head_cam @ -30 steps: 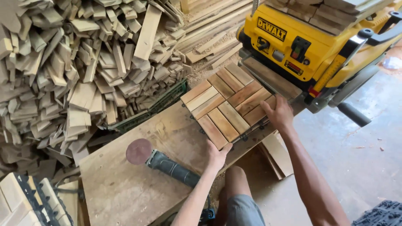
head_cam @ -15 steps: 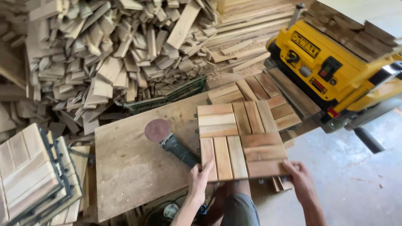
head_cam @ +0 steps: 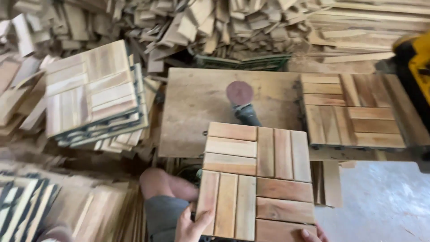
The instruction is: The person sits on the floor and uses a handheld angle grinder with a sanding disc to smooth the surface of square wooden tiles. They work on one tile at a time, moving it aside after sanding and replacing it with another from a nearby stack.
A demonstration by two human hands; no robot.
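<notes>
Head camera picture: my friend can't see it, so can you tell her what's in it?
Two hands, left hand and right hand, hold a square wooden slat tile by its near edge above a plywood board. A disc sander and another tile lie on the board; a tile stack sits left, scrap wood behind.

Bare board top (head_cam: pixel 197 103) open on its left half; a hand could pass there. Sander (head_cam: pixel 242 102) lies mid-board, disc up, blocking the centre. Second wooden tile (head_cam: pixel 351 112) fills the board's right end, touching the yellow machine (head_cam: pixel 414 67) at the frame edge. Held wooden tile (head_cam: pixel 257 179) covers the near edge of the board and the knee (head_cam: pixel 156 181) beside it. Left: stack of tiles (head_cam: pixel 92 89) close to the board, narrow gap between. Scrap-wood pile (head_cam: pixel 201 22) walls the far side. Concrete floor (head_cam: pixel 385 201) lower right lies open.
</notes>
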